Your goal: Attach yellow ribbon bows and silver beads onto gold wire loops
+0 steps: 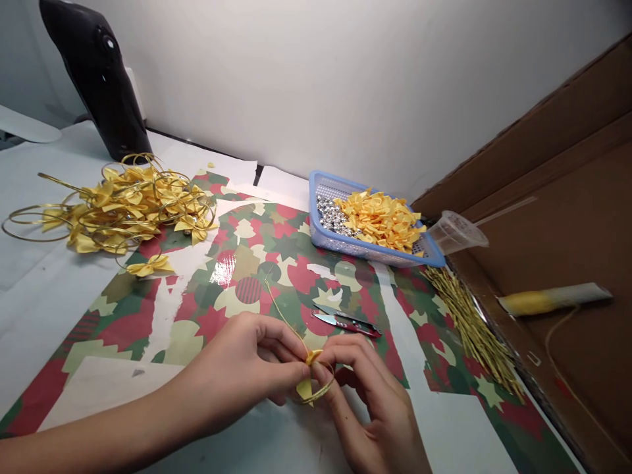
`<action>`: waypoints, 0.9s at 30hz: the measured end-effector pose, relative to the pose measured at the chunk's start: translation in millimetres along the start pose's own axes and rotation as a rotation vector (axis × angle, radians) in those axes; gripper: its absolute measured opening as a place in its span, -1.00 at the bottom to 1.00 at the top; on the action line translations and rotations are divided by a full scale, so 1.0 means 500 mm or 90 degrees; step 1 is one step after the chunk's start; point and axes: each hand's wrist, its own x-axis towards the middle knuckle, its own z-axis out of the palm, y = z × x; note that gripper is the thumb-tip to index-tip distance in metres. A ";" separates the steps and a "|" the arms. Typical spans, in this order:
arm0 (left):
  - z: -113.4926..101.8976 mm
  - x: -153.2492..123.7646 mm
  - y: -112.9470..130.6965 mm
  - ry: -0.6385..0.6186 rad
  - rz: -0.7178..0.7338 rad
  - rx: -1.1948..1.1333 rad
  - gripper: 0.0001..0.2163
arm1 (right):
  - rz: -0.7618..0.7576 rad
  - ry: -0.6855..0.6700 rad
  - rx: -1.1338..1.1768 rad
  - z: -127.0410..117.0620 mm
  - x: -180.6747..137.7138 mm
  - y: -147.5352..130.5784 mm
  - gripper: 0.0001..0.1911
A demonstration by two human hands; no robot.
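1. Bow (pixel 311 378), small and yellow with a gold cord (pixel 284 313) looped round it, is held just above the bench (pixel 29 263) near the front edge. The white-covered bench runs out of view on the left.
2. A cardboard box (pixel 567 217) walls off the whole right side, its rim close along the bench edge.
3. Wrapping paper (pixel 237 263) is spread flat under the hands. Between them and the far wall it is mostly open.
4. A pile of finished bows (pixel 128 210) sits at the far left, well apart from the hands.
5. A blue basket (pixel 375 253) stands at the paper's far edge, holding ribbon pieces (pixel 380 220) and silver beads (pixel 330 217). A plastic cup (pixel 457 232) lies at its right corner.
6. A bundle of cords (pixel 469 322) lies along the right edge, between basket and box.
7. The left hand (pixel 241 368) and right hand (pixel 380 408) meet fingertip to fingertip. The left pinches the bow and the right pinches the cord loop.
8. Snips (pixel 345 322) lie just beyond the right fingers.
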 end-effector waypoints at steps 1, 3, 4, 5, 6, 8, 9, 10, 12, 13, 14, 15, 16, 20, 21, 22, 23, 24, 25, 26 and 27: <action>0.000 0.000 0.000 0.002 0.004 0.001 -0.89 | -0.001 -0.001 0.001 -0.004 0.002 -0.001 -0.88; -0.001 -0.001 0.001 0.006 0.005 0.007 -0.89 | 0.002 0.004 0.001 -0.016 0.009 -0.002 -0.90; -0.001 -0.001 0.001 0.010 0.004 0.013 -0.89 | 0.007 0.008 0.000 -0.024 0.015 -0.003 -0.90; -0.001 -0.001 0.001 0.015 0.002 0.021 -0.89 | 0.013 0.014 -0.004 -0.033 0.023 -0.004 -0.91; -0.001 -0.001 0.002 0.019 0.001 0.027 -0.89 | 0.014 0.012 -0.013 -0.042 0.033 -0.004 -0.91; 0.000 -0.003 0.001 0.024 0.000 0.041 -0.91 | -0.001 -0.012 -0.047 -0.059 0.059 -0.004 -0.91; 0.001 -0.004 0.001 0.025 0.000 0.045 -0.91 | -0.029 -0.050 -0.076 -0.065 0.073 -0.003 -0.90; 0.001 -0.005 0.000 0.024 0.000 0.048 -0.92 | -0.064 -0.092 -0.112 -0.069 0.089 -0.002 -0.88; 0.001 -0.007 -0.002 0.021 -0.001 0.051 -0.92 | -0.143 -0.203 -0.181 -0.070 0.122 0.000 -0.81; 0.001 -0.007 -0.003 0.018 0.000 0.052 -0.92 | -0.184 -0.246 -0.222 -0.069 0.139 0.000 -0.77; 0.001 -0.008 -0.003 0.015 0.000 0.054 -0.92 | -0.224 -0.280 -0.267 -0.065 0.156 -0.001 -0.74; 0.000 -0.008 -0.004 0.014 0.002 0.058 -0.93 | -0.256 -0.305 -0.315 -0.060 0.172 -0.003 -0.73; 0.000 -0.009 -0.004 0.012 0.004 0.063 -0.94 | -0.288 -0.327 -0.359 -0.054 0.189 -0.007 -0.72; -0.002 -0.008 -0.004 0.020 0.005 0.087 -0.92 | -0.338 -0.375 -0.481 -0.020 0.252 -0.038 -0.79; -0.002 -0.007 -0.004 0.021 0.000 0.091 -0.92 | -0.350 -0.391 -0.495 -0.010 0.265 -0.048 -0.80; -0.002 -0.006 -0.004 0.021 -0.005 0.094 -0.92 | -0.364 -0.412 -0.507 0.001 0.277 -0.057 -0.80; -0.002 -0.006 -0.004 0.019 -0.008 0.096 -0.91 | -0.379 -0.438 -0.521 0.012 0.288 -0.064 -0.79; -0.003 -0.006 -0.004 0.017 -0.009 0.097 -0.91 | -0.394 -0.467 -0.530 0.022 0.297 -0.070 -0.78; -0.003 -0.006 -0.004 0.015 -0.008 0.099 -0.91 | -0.405 -0.490 -0.537 0.032 0.304 -0.074 -0.77; -0.004 -0.006 -0.004 0.012 -0.005 0.100 -0.91 | -0.412 -0.508 -0.541 0.039 0.310 -0.076 -0.77; -0.004 -0.006 -0.005 0.012 -0.003 0.101 -0.90 | -0.414 -0.520 -0.541 0.045 0.314 -0.077 -0.76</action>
